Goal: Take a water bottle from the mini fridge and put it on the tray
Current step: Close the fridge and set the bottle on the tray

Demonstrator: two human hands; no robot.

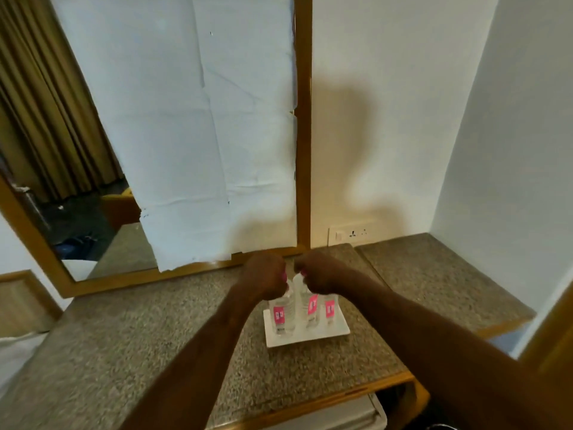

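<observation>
Granite-like counter (155,330) carries a white tray (310,336) with three water bottles. The left hand (263,279) is closed on the bottle at 9 o'clock (280,315); the right hand (319,274) is closed on the middle bottle (307,305).

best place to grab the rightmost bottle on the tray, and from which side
Grip the rightmost bottle around its label band, coming in from the right. It stands upright on the white tray with another bottle close on its left, and the right hand covers its top, so the right side looks the most open.
</observation>
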